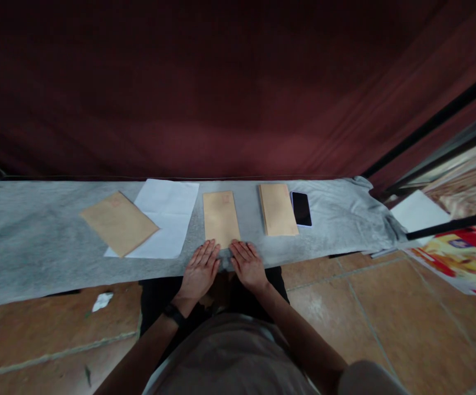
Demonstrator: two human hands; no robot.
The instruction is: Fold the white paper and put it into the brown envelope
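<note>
A brown paper envelope (221, 216) lies flat in front of me on a table with a grey cloth (184, 258). My left hand (201, 267) rests palm down at its lower left corner, fingers stretched out and the tips near or on the paper. On its lower right corner lie the fingertips of my right hand (247, 264), also flat and stretched. Neither hand grips anything. To the left, another brown envelope (120, 224) lies slantwise over white sheets of paper (166, 219). A stack of brown envelopes (279, 209) sits to the right.
A phone (302, 208) with a dark screen lies just right of the stack. A dark red curtain (221, 109) hangs behind the table. Black bars (447, 112) stand at the right, near a red and yellow printed box (464, 258). A crumpled tissue (102, 301) lies on the tiled floor.
</note>
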